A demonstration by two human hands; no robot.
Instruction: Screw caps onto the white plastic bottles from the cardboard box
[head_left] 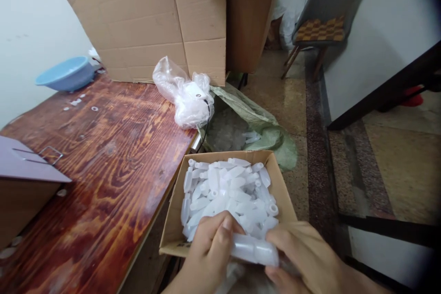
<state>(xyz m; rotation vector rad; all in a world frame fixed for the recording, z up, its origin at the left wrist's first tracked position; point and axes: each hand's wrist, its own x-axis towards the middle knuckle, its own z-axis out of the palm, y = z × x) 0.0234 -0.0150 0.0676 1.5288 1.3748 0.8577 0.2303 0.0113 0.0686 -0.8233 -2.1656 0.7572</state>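
Just over the near edge of an open cardboard box (pixel 285 202) I hold a translucent white plastic bottle (pixel 253 249), lying sideways. My left hand (pixel 212 250) is closed around its left end, hiding that end. At the rounded right end, the thumb and fingers of my right hand (pixel 306 257) grip it from above and below. Inside the box is a heap of small translucent plastic bottles (pixel 222 193), some showing open round necks. More pale plastic pieces lie blurred beneath my hands, near the bottom edge of the view.
To the left stands a reddish wooden table (pixel 113 147) bearing a blue basin (pixel 65 73), a clip-topped box (pixel 31 165) and a plastic-wrapped white device (pixel 193 98). Behind rises a large cardboard panel (pixel 144 23). A green sack (pixel 275 133) lies beyond the box; a grey chair (pixel 330 4) stands farther back.
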